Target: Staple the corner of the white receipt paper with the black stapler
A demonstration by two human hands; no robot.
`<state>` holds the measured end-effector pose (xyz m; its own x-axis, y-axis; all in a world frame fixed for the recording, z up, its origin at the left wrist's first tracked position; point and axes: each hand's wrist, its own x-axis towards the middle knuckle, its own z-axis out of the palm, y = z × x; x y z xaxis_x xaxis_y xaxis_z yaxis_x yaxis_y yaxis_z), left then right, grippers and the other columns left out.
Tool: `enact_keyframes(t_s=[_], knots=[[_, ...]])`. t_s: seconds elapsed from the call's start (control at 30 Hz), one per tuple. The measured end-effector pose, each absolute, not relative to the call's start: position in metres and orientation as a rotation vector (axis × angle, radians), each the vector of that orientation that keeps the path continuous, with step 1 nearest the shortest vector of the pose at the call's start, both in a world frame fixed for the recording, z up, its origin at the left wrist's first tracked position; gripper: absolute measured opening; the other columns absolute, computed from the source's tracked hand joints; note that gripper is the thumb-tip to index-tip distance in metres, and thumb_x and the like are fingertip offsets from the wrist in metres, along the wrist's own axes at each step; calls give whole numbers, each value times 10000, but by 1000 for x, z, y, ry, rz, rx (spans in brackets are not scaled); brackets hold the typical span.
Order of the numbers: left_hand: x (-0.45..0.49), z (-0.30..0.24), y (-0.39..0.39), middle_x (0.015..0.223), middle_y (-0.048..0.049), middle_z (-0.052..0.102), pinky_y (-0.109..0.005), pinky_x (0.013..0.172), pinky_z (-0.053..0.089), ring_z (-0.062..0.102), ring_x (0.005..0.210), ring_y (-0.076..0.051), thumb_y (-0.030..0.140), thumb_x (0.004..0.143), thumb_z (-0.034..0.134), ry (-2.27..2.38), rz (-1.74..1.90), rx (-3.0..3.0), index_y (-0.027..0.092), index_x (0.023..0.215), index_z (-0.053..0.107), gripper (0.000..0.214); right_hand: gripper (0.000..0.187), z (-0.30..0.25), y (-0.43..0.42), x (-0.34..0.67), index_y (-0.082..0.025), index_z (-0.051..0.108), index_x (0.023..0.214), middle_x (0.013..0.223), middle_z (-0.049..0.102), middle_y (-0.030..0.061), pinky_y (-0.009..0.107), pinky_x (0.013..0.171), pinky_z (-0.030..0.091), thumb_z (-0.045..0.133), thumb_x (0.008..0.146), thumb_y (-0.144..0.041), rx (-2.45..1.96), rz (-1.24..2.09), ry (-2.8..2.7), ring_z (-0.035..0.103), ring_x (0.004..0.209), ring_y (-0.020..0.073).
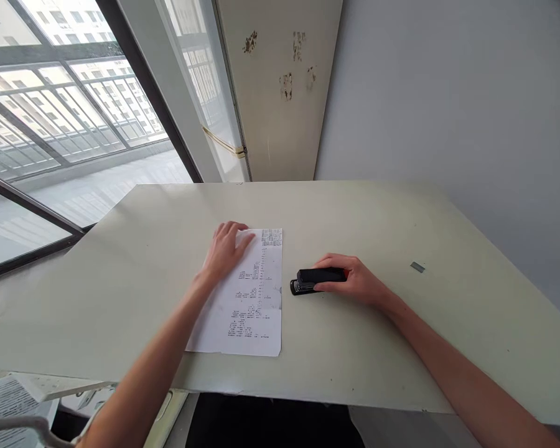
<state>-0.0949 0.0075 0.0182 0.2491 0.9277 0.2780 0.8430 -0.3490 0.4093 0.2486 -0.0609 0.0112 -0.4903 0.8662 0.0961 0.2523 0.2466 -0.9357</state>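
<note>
A printed white sheet of paper (254,298) lies on the pale table (378,218), near its front edge. My left hand (224,249) rests flat on the sheet's upper left corner, fingers stretched out. Just right of the paper sits a black stapler (315,279), its nose pointing left toward the sheet. My right hand (354,280) is wrapped around the stapler's rear half, thumb along its near side.
A small strip of staples (417,267) lies on the table to the right. A grey wall (448,93) borders the table's right side. Behind the table stand a stained cream door (280,81) and large windows (65,112) at the left.
</note>
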Motion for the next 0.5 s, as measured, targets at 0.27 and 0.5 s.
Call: enact_keyframes(t_s=[0.27,0.5], knots=[[-118,8,22,946,-98,592,-557,1079,358,503,1037,-320,568,1017,492,1858,644,2318,226,886,631,391,324,11,-56,258,-290,799,1020,1086,765,49,375,812,559,832,828,-549,-1125,1168,-1817,699,967,254],[-106,6,-2,1013,-70,589,-450,1088,401,493,1067,-258,536,1029,526,1674,683,2311,215,697,559,462,376,13,-58,263,-273,792,1048,1083,774,60,384,837,566,835,816,-565,-1189,1132,-1800,704,976,263]])
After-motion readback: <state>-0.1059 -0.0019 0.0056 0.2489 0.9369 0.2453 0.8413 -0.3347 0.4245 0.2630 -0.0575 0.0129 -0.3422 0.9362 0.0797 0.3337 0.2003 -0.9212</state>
